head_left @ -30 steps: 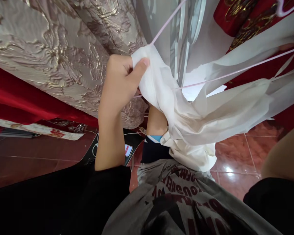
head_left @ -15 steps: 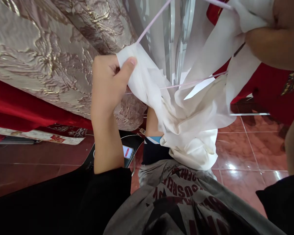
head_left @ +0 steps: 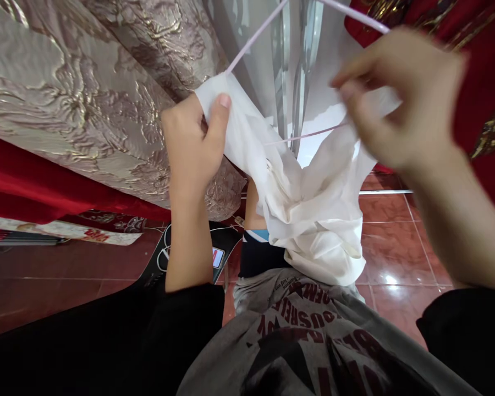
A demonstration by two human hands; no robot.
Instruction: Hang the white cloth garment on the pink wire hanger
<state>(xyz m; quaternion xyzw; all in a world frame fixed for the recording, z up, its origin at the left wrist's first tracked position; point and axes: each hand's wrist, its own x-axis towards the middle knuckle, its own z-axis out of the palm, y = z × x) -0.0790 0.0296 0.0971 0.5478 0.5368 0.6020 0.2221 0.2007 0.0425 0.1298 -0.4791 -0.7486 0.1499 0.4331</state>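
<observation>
Glossy red-brown ceramic floor tiles below, pale grout lines, strong glare spots. Heavy beige brocade curtain with raised metallic gold floral pattern fills upper left; plain red cloth under it. More red fabric with gold embroidery at upper right. Between them, shiny silvery panel, reflective, vertical streaks.

Left hand: fist closed, thumb pressed flat on top, pinching a bunched corner of thin white sheer fabric. Fabric is soft, semi-translucent, heavily creased; hangs from that corner down in a loose bundle to lap level, in front of the seated person.

Right hand: motion-blurred, thumb and forefinger drawn together on the opposite upper edge of the same white fabric, other fingers curled. Fabric sags in a V between both hands.

Thin pale pink cord runs taut from the left-hand corner up toward the top; a second strand crosses near-horizontal between the hands, a third passes above the right hand.

Both forearms bare, black sleeves. Grey T-shirt with dark red block lettering, seen upside-down, letters partly folded; not readable in full. Small card with red and white label on a dark object by the left forearm; text too small to read.
</observation>
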